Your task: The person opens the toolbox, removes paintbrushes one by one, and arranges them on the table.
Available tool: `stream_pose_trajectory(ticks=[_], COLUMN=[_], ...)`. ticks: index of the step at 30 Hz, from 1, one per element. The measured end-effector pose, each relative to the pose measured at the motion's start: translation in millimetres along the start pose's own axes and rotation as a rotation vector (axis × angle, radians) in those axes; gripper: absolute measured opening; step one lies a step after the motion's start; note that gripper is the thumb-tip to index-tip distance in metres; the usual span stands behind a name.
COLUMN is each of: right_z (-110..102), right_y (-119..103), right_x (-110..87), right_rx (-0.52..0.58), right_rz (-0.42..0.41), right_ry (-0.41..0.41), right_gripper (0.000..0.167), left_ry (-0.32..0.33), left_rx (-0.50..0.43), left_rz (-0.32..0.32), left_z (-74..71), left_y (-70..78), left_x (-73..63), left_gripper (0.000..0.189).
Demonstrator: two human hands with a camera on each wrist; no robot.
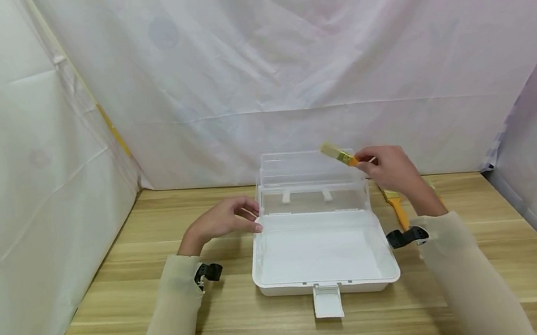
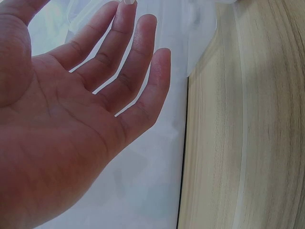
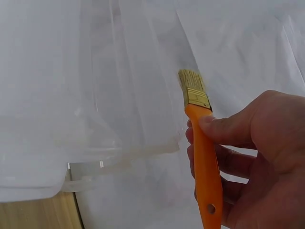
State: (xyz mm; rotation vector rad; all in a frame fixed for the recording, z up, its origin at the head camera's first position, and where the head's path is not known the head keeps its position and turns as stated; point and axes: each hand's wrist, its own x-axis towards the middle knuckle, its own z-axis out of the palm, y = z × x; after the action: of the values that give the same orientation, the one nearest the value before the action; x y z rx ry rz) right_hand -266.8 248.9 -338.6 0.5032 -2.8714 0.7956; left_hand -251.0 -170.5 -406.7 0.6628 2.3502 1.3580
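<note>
A white plastic box [image 1: 324, 251] stands on the table with its clear lid [image 1: 311, 178] tipped back and its front latch [image 1: 327, 301] hanging down. Nothing lies inside it. At the box's back left corner is my left hand [image 1: 226, 217], fingers spread and gently bent; the left wrist view shows its palm [image 2: 57, 124] bare. My right hand [image 1: 392, 167] pinches a paintbrush [image 3: 205, 157] by its orange handle, above the lid's right side. The brush's pale bristles [image 1: 330, 150] point up and to the left.
More orange-handled paintbrushes [image 1: 398, 212] lie on the wooden table [image 1: 238, 320] right of the box, partly hidden by my right arm. A white curtain [image 1: 284, 62] hangs close behind the lid, and another sheet [image 1: 16, 168] closes off the left side.
</note>
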Motion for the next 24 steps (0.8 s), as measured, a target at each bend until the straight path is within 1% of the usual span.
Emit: stream_pose_trajectory(ticks=[5, 9, 15, 19, 24], right_z=[-3, -2, 0, 2, 3], right_y=[11, 19, 32, 41, 52], right_x=[-10.9, -18.9, -30.5, -37.3, -46.5], right_rx=[0.074, 0.104, 0.137, 0.156, 0.163], right_rz=[0.04, 0.085, 0.122, 0.165, 0.187], right_ry=[0.037, 0.055, 0.083, 0.091, 0.101], right_gripper=[0.034, 0.034, 0.032, 0.034, 0.036], left_ry=[-0.001, -0.004, 0.0, 0.001, -0.001], left_rx=[-0.005, -0.011, -0.012, -0.008, -0.002], left_rz=[0.0, 0.002, 0.004, 0.002, 0.002], left_z=[-0.4, -1.0, -1.0, -0.5, -0.2], left_y=[0.5, 1.6, 0.9, -0.1, 0.2], left_x=[-0.7, -1.7, -1.1, -0.2, -0.5], left_gripper=[0.042, 0.043, 0.043, 0.042, 0.042])
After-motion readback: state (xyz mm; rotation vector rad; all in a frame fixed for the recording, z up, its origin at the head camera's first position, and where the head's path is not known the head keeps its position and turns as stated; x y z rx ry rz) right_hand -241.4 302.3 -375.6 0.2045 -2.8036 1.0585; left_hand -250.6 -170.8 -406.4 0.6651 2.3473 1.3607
